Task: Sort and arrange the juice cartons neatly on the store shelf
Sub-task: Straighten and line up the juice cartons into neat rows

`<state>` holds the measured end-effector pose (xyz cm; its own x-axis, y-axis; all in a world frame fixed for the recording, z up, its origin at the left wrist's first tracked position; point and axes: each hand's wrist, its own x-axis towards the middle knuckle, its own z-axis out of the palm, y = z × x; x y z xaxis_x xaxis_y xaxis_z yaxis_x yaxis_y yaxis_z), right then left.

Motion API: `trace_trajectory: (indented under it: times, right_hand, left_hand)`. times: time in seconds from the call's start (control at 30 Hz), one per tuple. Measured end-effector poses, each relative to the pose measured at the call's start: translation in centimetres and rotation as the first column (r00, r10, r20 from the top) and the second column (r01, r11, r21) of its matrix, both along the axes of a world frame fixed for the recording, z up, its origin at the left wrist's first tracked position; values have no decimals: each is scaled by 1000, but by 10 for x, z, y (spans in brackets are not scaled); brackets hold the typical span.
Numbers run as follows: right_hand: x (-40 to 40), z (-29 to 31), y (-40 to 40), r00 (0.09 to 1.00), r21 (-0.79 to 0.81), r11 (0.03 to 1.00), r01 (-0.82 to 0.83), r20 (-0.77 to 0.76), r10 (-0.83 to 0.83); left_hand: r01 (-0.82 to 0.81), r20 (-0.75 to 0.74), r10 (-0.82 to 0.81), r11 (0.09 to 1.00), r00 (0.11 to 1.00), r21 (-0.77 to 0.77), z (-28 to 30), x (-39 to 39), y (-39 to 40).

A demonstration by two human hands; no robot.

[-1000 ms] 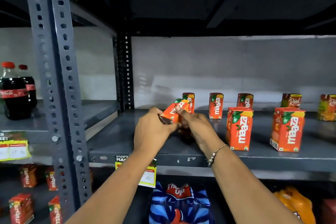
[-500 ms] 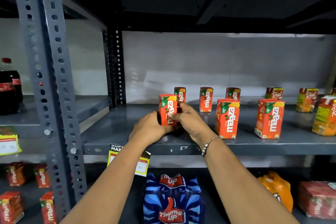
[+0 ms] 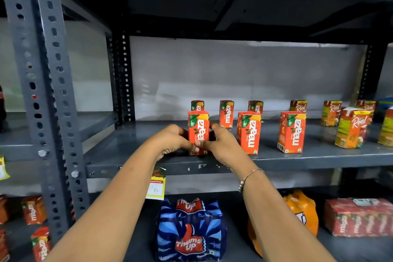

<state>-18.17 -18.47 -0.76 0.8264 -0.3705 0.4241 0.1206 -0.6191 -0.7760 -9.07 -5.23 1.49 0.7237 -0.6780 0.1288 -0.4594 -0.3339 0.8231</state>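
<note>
We seat carton (image 3: 198, 132) upright at shelf (image 3: 319, 158) front edge, leftmost of front row — square its face forward, line base with next carton (image 3: 249, 133), match gap, let go gently so it won't tip. Left hand (image 3: 170, 141) cups left side; right hand (image 3: 221, 144) cups right; thumbs meet low on face. Both arms reach forward, wrists level, bracelet (image 3: 247, 178) on right.

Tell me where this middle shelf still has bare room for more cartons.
Widest bare patch: shelf between the left upright and the Maaza carton that the left hand and right hand hold. Narrower gaps separate the front Maaza cartons. The right end, with the Real cartons, is crowded.
</note>
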Motion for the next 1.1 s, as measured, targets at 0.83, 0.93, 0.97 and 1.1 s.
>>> trace_trajectory:
  times: [0.83, 0.93, 0.97, 1.1]
  right_hand:
    - [-14, -6, -5, 999, 6, 1000, 31, -32, -31]
    - [-32, -14, 2, 986, -130, 982, 135, 118, -120]
    - [-44, -16, 3, 956, -141, 966, 215, 231, -179]
    - [-95, -4, -29, 722, -3, 899, 438, 598, -349]
  left_hand:
    - [52, -70, -63, 988, 996, -143, -16, -3, -8]
    - [55, -69, -65, 988, 995, -144, -17, -3, -8]
    - [50, -81, -62, 988, 995, -144, -17, -2, -8]
    - [48, -131, -68, 988, 989, -150, -16, -2, -11]
